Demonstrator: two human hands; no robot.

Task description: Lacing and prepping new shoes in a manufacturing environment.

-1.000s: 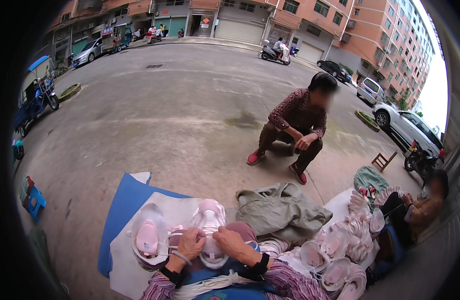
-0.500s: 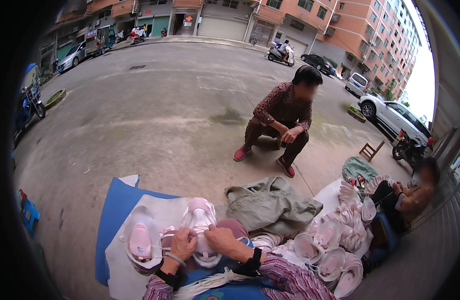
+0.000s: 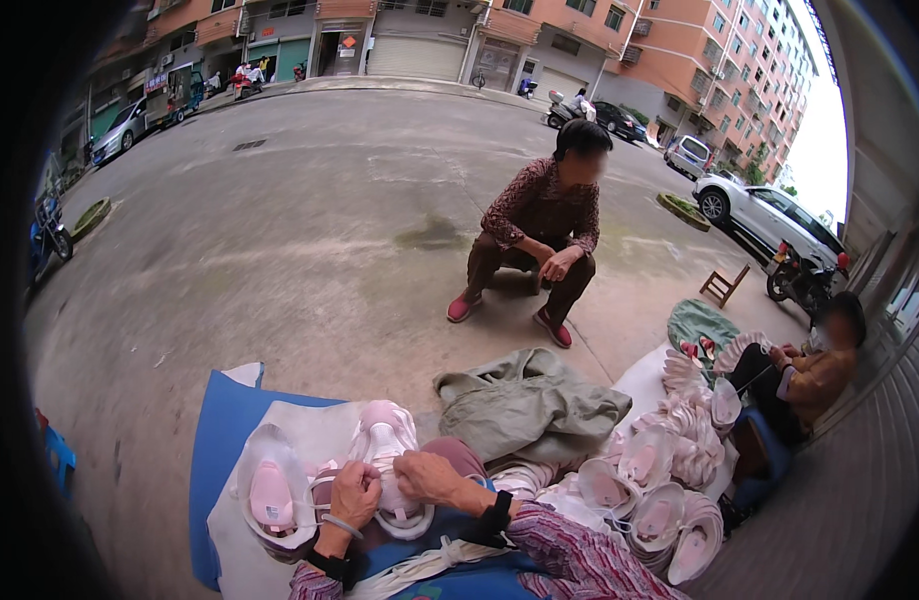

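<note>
left hand point(image 3: 355, 495) at 8 o'clock, right hand point(image 3: 432, 478) at 3 on a pink-and-white shoe point(image 3: 382, 420), head view. fingers of both hands curled in over the lacing, tips close together; can't tell if they're pinching lace, too small. shoe sits at 7 from frame centre, pink end toward 12. from the shoe: open upper point(image 3: 272, 490) at 9, near left hand; grey-green cloth point(image 3: 530, 410) at 2; piled uppers point(image 3: 695, 425) at 3; white lace bundle point(image 3: 430, 568) at 5; squatting person point(image 3: 540, 220) at 1.
</note>
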